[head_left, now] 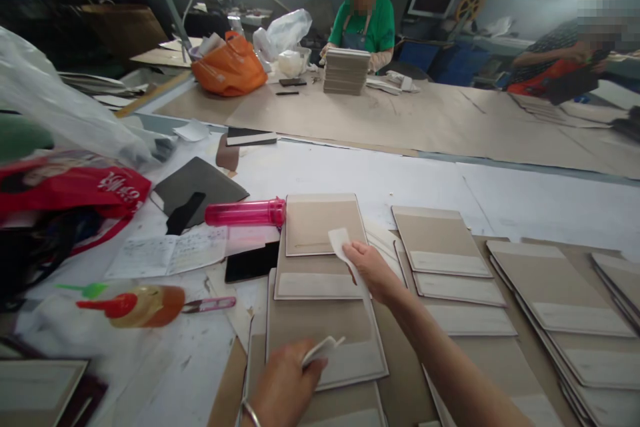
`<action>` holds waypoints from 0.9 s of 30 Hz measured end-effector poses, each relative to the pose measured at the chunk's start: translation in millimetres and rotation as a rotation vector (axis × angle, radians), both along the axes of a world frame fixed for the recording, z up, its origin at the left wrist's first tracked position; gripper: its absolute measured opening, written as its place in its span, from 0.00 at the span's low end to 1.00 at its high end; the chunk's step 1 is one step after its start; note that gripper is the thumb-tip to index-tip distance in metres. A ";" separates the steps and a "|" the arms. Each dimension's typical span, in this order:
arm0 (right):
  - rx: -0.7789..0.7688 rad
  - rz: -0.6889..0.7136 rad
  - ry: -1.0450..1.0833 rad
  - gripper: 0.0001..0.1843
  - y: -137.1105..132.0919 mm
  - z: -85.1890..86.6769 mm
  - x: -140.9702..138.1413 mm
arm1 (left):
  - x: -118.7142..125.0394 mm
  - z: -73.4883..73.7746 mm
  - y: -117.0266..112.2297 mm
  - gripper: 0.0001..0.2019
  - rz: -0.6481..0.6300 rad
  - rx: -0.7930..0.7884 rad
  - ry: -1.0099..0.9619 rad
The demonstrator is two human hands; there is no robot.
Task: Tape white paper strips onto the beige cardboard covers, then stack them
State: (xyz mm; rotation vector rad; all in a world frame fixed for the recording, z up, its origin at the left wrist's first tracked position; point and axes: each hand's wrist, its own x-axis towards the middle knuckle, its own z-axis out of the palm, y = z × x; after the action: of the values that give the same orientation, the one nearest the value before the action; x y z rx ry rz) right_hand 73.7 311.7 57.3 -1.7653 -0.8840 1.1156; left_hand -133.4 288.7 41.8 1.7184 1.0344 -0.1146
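My right hand (pixel 374 271) pinches a white strip (pixel 338 240) over the upper part of a column of overlapping beige panels (pixel 320 217). Lower down, my left hand (pixel 287 377) is closed on some more white strips (pixel 323 348), their ends poking out past the thumb; how many I cannot tell. The panels have dark edges, and several carry a pale band along the near edge. More such panels lie in a second column (pixel 435 233) and a third column (pixel 555 267) to the right.
Left of the panels lie a pink bottle (pixel 245 213), a black phone (pixel 251 263), an open notebook (pixel 170 253), a red-tipped glue bottle (pixel 155 307) and small pink-handled snips (pixel 215 304). Across the table a person in green (pixel 385 17) handles a panel stack (pixel 346 72); another person works at right.
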 end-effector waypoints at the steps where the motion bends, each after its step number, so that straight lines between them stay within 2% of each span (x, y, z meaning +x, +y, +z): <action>1: -0.006 0.141 -0.142 0.19 13.2 -0.9 5.2 | -0.4 3.9 11.7 0.11 -0.042 0.131 0.066; 4: -0.050 0.451 -0.362 0.19 52.0 -9.6 12.6 | 1.8 6.8 47.9 0.13 -0.104 0.478 0.095; 6: -0.085 0.548 -0.390 0.19 73.6 -17.4 12.8 | 5.0 0.7 68.7 0.15 -0.118 0.656 0.065; 9: -0.116 0.625 -0.430 0.17 95.8 -25.3 11.4 | 8.9 -14.0 90.2 0.17 -0.131 0.802 0.040; 14: -0.146 0.697 -0.472 0.17 113.0 -25.8 10.5 | 9.0 -28.2 102.8 0.19 -0.165 0.868 0.004; 21: -0.161 0.740 -0.572 0.20 120.7 -24.8 5.3 | 6.6 -31.7 104.7 0.19 -0.186 0.929 -0.054; 27: -0.169 0.783 -0.639 0.19 122.3 -19.8 1.7 | 8.6 -32.0 111.4 0.17 -0.219 0.947 -0.081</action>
State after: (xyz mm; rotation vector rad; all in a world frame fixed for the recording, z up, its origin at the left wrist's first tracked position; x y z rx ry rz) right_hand 75.4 434.0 37.5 -2.0047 -2.0424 1.1057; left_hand -124.9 400.1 9.8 2.6592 0.8831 0.3630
